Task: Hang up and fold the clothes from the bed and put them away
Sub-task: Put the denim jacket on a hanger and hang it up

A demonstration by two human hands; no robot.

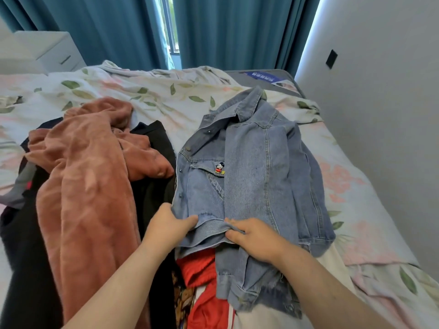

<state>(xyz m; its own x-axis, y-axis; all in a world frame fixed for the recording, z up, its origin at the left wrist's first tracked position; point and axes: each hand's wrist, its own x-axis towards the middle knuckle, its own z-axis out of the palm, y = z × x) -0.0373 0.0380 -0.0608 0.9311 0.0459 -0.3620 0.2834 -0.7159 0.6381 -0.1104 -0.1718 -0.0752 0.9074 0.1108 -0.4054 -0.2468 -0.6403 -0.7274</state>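
A blue denim jacket (pixel 256 167) with a small cartoon mouse patch lies on the bed, collar away from me, one sleeve folded across its front. My left hand (pixel 166 224) grips the jacket's bottom hem at its left corner. My right hand (pixel 256 238) pinches the same hem just to the right. Left of the jacket lies a crumpled pink fleece garment (pixel 90 181) on top of black clothes (pixel 152 191). A red garment (pixel 202 281) shows under the jacket's near edge, with something white (pixel 273 317) beside it.
The bed carries a floral sheet (pixel 152 91) and fills most of the view. A white wall (pixel 380 115) runs along its right side. Teal curtains (pixel 225 32) hang behind the bed, and a white cabinet (pixel 42 51) stands at the far left.
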